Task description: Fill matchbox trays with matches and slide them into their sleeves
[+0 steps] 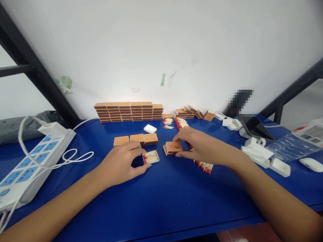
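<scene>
My left hand (pixel 128 163) grips a white matchbox tray (pixel 151 156) between thumb and fingers; red-tipped matches lie inside it. To its right, my right hand (pixel 193 143) has thumb and fingers closed around the right end of an orange matchbox sleeve (pixel 173 147), which seems to sit on another one. Partly hidden by that hand, a spread of loose matches (pixel 205 167) lies on the blue table (pixel 161 205). Just behind my left hand is a row of matchboxes (pixel 136 138). A small white tray (pixel 150 129) rests beyond them.
Stacked matchboxes (pixel 126 112) form a wall at the back. More matches (pixel 181 123) and tumbled sleeves (pixel 190 110) lie to their right. A white power strip (pixel 37 164) with cables stands at left. White trays (pixel 257 156), a phone-like device (pixel 254 127) and plastic wrapping (pixel 290 144) occupy the right.
</scene>
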Available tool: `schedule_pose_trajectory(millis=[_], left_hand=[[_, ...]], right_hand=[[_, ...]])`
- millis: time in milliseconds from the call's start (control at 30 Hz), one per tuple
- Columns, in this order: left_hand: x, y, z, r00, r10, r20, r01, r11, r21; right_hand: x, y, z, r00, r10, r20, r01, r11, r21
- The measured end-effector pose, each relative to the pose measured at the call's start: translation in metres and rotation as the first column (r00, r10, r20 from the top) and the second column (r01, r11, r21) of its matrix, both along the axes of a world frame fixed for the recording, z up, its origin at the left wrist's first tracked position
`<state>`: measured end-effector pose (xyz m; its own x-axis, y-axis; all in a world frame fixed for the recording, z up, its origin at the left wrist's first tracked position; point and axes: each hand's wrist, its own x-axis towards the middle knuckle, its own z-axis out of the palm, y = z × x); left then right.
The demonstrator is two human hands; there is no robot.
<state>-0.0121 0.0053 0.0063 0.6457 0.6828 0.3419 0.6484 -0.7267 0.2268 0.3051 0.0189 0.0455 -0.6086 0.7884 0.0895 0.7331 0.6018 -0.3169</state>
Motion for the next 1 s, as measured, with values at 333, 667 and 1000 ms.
schedule_pose_trajectory(millis=[333,667,1000], left_hand=[[-0.002,0.002,-0.002,0.988,-0.039,0.15,0.021,0.993,0.115],[-0.001,0.003,-0.001,0.979,-0.081,0.188,0.061,0.992,0.11],[-0.002,0.003,0.003,0.964,-0.094,0.249,0.068,0.992,0.11]], right_hand=[[-0.018,-0.017,-0.003,0.99,0.058,-0.125,-0.052,0.997,0.055],[-0.017,-0.009,-0.009,0.983,0.063,-0.171,-0.056,0.997,0.046],[-0.02,-0.008,-0.009,0.952,0.1,-0.29,-0.079,0.993,0.083]])
